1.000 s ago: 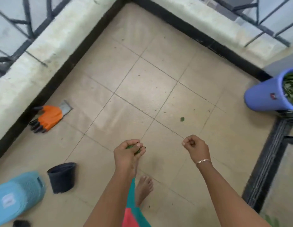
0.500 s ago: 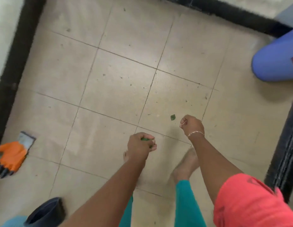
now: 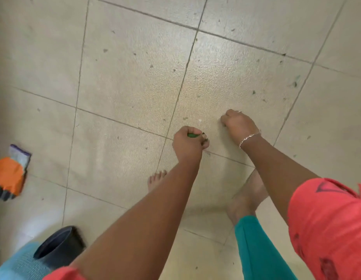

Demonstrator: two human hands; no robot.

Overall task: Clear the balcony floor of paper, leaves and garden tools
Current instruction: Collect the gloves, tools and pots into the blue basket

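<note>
Both arms bare, reaching forward and down, forearms converging; left hand (image 3: 187, 144) closed in a fist, back of the hand uppermost, a green leaf (image 3: 192, 135) gripped between thumb and curled fingers; right hand (image 3: 239, 126) farther forward, apart from the left, wrist bent, fingers curled under, knuckles uppermost.

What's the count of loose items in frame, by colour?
Orange: 1, glove
Black: 1, pot
Light blue: 1, soft object, cut off by the frame edge
Green: 1, leaf scrap, gripped in the left hand
Total: 4
</note>
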